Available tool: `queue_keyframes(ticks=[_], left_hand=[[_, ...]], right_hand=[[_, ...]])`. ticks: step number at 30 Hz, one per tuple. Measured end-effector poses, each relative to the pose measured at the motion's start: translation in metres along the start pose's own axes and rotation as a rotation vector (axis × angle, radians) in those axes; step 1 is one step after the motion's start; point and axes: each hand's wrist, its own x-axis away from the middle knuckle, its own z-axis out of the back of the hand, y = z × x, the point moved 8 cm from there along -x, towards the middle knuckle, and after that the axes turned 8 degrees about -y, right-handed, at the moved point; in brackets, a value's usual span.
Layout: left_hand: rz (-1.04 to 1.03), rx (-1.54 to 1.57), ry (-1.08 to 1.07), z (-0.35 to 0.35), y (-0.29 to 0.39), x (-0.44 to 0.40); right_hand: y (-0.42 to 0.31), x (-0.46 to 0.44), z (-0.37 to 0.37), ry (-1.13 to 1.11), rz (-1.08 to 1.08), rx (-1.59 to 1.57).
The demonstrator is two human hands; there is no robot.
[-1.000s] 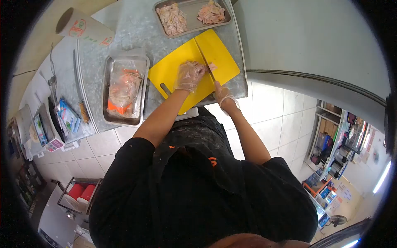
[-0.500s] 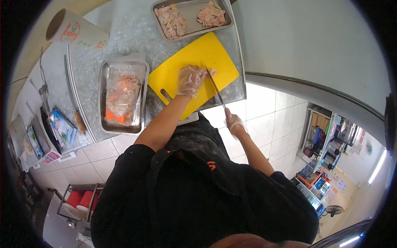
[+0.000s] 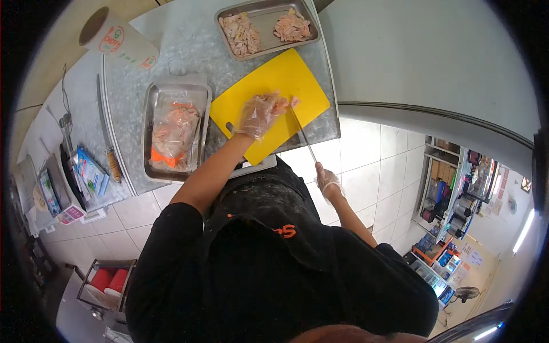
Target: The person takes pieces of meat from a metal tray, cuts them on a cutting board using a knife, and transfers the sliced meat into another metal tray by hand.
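Observation:
My left hand (image 3: 257,116), in a clear plastic glove, is closed on a piece of raw chicken (image 3: 279,106) against the yellow cutting board (image 3: 297,71). My right hand (image 3: 327,182), also gloved, grips the handle of a long, thin knife (image 3: 304,135). Its blade reaches over the board's edge, with the tip end beside a small bit of pale pink meat (image 3: 295,102) just right of my left fingers. My left palm and fingers partly hide the chicken. The board lies at a slant on the metal table.
A metal tray (image 3: 266,40) with two piles of cut meat stands beyond the board. To the left, another metal tray (image 3: 150,123) holds a plastic bag of raw meat (image 3: 174,136). A paper bucket (image 3: 123,40) and a wooden-handled blade (image 3: 113,166) lie farther left. The table's edge (image 3: 337,86) runs close on the right.
The knife has drawn back toward me, its tip now lower on the board. My left hand has shifted slightly, still on the chicken. The whole view has moved a little.

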Motion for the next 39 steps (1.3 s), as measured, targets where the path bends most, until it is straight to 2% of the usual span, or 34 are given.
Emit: queue_keyframes(ticks=[2,4,5,6,7,8,12,15,17,19,21,23,24,25,26,28,30,33,35,36,38,39], left_hand=[[-0.039,0.018,0.024,0.005,-0.009,0.007],[-0.148,-0.274,-0.075,-0.017,-0.014,0.017],[-0.146,-0.274,-0.081,-0.015,-0.012,0.016],[-0.058,-0.181,-0.105,-0.009,-0.014,0.012],[0.032,-0.086,-0.129,-0.008,-0.018,0.009],[0.034,-0.083,-0.133,-0.01,-0.019,0.01],[0.021,-0.02,-0.048,-0.006,-0.024,0.012],[0.05,0.018,-0.019,-0.003,-0.023,0.01],[0.049,0.031,-0.011,-0.003,-0.023,0.01],[0.079,-0.037,-0.027,-0.009,-0.028,0.009],[0.077,-0.036,-0.008,-0.004,-0.026,0.007],[0.072,-0.028,-0.006,-0.002,-0.025,0.009],[0.07,-0.006,0.003,-0.001,-0.026,0.007],[0.068,0.013,0.014,-0.001,-0.025,0.008],[0.063,0.011,0.013,-0.003,-0.023,0.01],[0.07,0.013,0.005,-0.005,-0.027,0.007],[0.074,-0.012,0.026,-0.002,-0.024,0.009],[0.086,-0.008,0.025,0.0,-0.025,0.005],[0.085,0.027,0.0,-0.004,-0.021,0.007],[0.102,0.035,-0.002,-0.004,-0.022,0.008],[0.116,0.025,0.017,0.005,-0.024,0.006],[0.12,0.028,0.009,0.002,-0.026,0.007]], right_hand=[[-0.011,0.001,0.001,-0.037,-0.004,-0.019],[-0.043,-0.013,0.007,0.0,0.065,-0.001],[-0.066,-0.02,0.009,0.017,0.199,0.03],[-0.086,-0.033,0.012,0.126,0.402,0.121],[-0.104,-0.042,0.013,0.258,0.592,0.23],[-0.116,-0.049,0.006,0.483,0.85,0.406],[-0.158,-0.056,0.026,0.416,0.873,0.404],[-0.146,-0.066,0.017,0.182,0.673,0.307],[-0.112,-0.065,-0.004,0.112,0.457,0.369],[-0.07,-0.059,-0.024,0.01,0.439,0.296],[-0.067,-0.049,-0.011,-0.026,0.211,0.12],[-0.115,-0.036,0.005,0.11,0.518,0.282],[-0.124,-0.061,0.006,0.32,0.834,0.191],[-0.123,-0.059,0.008,0.318,0.829,0.193],[-0.123,-0.06,0.008,0.242,0.729,0.194],[-0.127,-0.037,0.021,0.245,0.649,0.068],[-0.079,-0.023,0.002,0.013,0.349,0.191],[-0.078,-0.04,-0.003,-0.021,0.276,0.197],[-0.121,-0.055,0.01,0.072,0.564,0.361],[-0.116,-0.06,0.009,0.071,0.562,0.364],[-0.128,-0.067,0.013,0.243,0.75,0.377],[-0.123,-0.05,0.01,0.29,0.76,0.475]])
